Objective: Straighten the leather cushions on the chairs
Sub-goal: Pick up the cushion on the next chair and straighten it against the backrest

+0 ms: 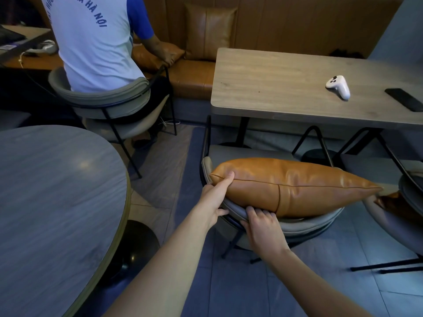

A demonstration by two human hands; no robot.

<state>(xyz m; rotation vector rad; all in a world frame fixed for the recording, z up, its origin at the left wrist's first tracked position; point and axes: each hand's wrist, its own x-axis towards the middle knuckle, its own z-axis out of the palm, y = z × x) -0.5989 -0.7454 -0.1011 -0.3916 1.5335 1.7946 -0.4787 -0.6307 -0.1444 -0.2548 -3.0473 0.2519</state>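
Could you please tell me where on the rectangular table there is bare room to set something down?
The rectangular table is bare across its whole left and middle, from the left edge up to the white controller. Its right end is crowded: the controller and a black phone lie close together there, leaving only a narrow strip between them.

Grey-tiled floor (297,282); rectangular wooden table (286,88) is set beyond, round table (45,191) leftward; panelled wall (297,21) behind.

Cushion (295,186) on chair (304,223); controller (338,86), phone (405,99) on table (274,88).
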